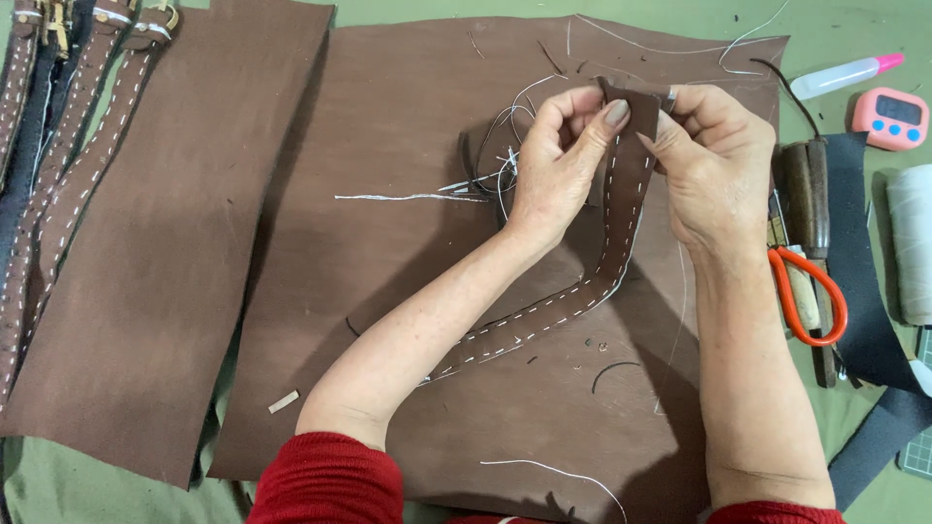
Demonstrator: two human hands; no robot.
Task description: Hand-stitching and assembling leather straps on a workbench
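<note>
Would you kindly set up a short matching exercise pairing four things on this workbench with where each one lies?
Things:
1. stitched strap
2. orange-handled scissors
3. pink timer
4. finished straps

Places:
A. far left edge
B. pinched at its top end between both hands
C. top right corner, beside the squeeze bottle
D. right of the right hand

Pairs: 1-B, 2-D, 3-C, 4-A

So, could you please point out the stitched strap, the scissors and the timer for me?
Strap (pixel 621 209), head view: on its stitched middle, below the fingers.
Scissors (pixel 811 296), head view: on the orange handle loop.
Timer (pixel 891 116), head view: on the pink body, beside the screen.
</note>
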